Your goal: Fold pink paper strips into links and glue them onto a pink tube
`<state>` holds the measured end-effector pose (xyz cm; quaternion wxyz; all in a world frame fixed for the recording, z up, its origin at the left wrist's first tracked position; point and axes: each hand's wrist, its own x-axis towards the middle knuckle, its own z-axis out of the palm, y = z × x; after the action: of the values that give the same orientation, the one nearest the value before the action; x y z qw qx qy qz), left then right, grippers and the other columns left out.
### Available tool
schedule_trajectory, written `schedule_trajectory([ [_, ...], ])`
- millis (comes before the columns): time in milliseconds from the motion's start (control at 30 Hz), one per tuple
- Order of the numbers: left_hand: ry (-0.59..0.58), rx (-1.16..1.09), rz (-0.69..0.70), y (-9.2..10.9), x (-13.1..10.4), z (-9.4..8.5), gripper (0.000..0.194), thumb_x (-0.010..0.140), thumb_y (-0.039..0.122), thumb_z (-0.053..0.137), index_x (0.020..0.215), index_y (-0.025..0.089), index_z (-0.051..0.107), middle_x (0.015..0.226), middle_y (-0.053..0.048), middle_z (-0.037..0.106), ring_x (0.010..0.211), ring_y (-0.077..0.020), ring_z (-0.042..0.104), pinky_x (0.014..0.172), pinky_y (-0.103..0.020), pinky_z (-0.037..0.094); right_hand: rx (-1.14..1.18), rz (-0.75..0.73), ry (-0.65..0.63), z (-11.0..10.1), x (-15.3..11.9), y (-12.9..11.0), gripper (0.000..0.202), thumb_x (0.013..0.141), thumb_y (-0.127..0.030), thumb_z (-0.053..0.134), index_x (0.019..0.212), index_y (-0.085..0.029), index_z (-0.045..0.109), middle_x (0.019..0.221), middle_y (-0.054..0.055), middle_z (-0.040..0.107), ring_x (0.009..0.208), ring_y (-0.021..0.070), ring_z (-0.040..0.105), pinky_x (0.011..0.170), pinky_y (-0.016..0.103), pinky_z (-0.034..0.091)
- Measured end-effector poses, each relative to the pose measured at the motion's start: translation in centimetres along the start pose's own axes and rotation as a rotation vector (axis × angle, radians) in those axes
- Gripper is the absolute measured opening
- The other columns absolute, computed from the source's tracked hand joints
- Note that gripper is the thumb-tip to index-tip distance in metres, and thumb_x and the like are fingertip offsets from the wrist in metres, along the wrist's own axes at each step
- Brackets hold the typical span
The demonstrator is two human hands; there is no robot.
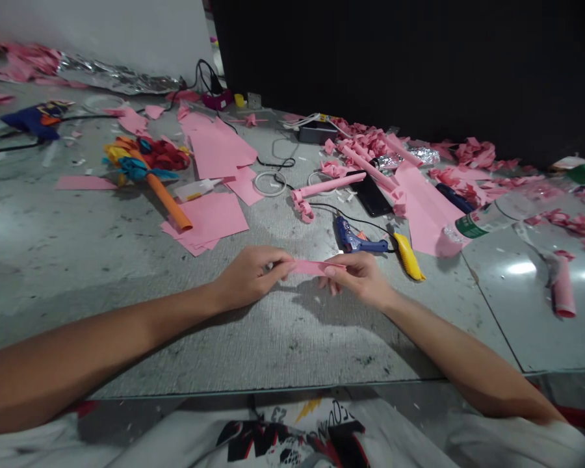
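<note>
A narrow folded strip of pink paper (308, 267) stretches level between my two hands, just over the grey table. My left hand (253, 274) pinches its left end between thumb and fingers. At the other end, my right hand (358, 276) is closed on the strip, thumb in front. A blue glue gun (358, 239) lies just beyond my right hand, beside a yellow corn-shaped object (409, 257). Beyond my left hand are stacked pink paper sheets (219, 218) with an orange paper tube (168, 201) resting on them.
Pink paper scraps (370, 140) and rolled tubes heap at the back right, near a black phone (372, 195). A plastic bottle (492, 218) lies at right, by a pink roll (563, 292). White rings (270, 184) and cables lie mid-table. A black panel (409, 65) stands behind.
</note>
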<state>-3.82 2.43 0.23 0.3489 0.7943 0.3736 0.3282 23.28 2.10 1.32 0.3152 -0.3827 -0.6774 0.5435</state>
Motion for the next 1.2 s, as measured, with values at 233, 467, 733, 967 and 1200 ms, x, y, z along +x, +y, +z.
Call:
schedule_trajectory([
  [233, 0.028, 0.085, 0.048, -0.2, -0.1, 0.2, 0.032, 0.107, 0.028, 0.054, 0.082, 0.018, 0.071, 0.075, 0.000, 0.073, 0.070, -0.0139, 0.063, 0.071, -0.028, 0.043, -0.013, -0.015, 0.045, 0.4, 0.1, 1.0, 0.041, 0.105, -0.047, 0.069, 0.080, -0.017, 0.082, 0.064, 0.002, 0.074, 0.048, 0.0109, 0.062, 0.048, 0.023, 0.045],
  [467, -0.009, 0.097, -0.010, -0.3, 0.1, 0.2, 0.028, 0.101, 0.037, 0.063, 0.085, 0.017, 0.074, 0.069, 0.001, 0.066, 0.065, -0.0132, 0.056, 0.066, -0.028, 0.039, -0.057, -0.036, 0.048, 0.3, 0.2, 1.1, 0.040, 0.105, -0.047, 0.068, 0.080, -0.017, 0.081, 0.067, 0.003, 0.075, 0.051, 0.0114, 0.063, 0.052, 0.024, 0.048],
  [733, -0.051, 0.113, -0.046, -0.5, 0.4, 0.2, 0.034, 0.102, 0.039, 0.063, 0.078, 0.018, 0.074, 0.065, 0.000, 0.064, 0.065, -0.0142, 0.052, 0.065, -0.029, 0.037, -0.055, -0.027, 0.067, 0.4, 0.2, 1.3, 0.041, 0.104, -0.048, 0.069, 0.079, -0.018, 0.080, 0.066, 0.002, 0.074, 0.051, 0.0116, 0.063, 0.052, 0.025, 0.049],
  [967, 0.026, 0.023, -0.030, -0.4, 0.3, 0.0, 0.036, 0.102, 0.034, 0.064, 0.070, 0.018, 0.068, 0.064, 0.001, 0.066, 0.062, -0.0128, 0.055, 0.064, -0.028, 0.038, 0.087, 0.021, 0.084, 0.5, 0.2, 0.9, 0.028, 0.097, -0.046, 0.080, 0.094, -0.018, 0.083, 0.080, 0.005, 0.081, 0.058, 0.0125, 0.067, 0.056, 0.025, 0.055],
  [1200, 0.170, -0.179, -0.165, 1.8, -0.6, 1.6, 0.038, 0.104, 0.036, 0.063, 0.071, 0.018, 0.067, 0.066, 0.002, 0.065, 0.061, -0.0119, 0.055, 0.060, -0.027, 0.039, 0.267, 0.047, 0.006, 1.7, 0.1, 1.0, 0.030, 0.085, -0.044, 0.092, 0.099, -0.020, 0.083, 0.090, 0.006, 0.083, 0.065, 0.0157, 0.074, 0.057, 0.026, 0.060],
])
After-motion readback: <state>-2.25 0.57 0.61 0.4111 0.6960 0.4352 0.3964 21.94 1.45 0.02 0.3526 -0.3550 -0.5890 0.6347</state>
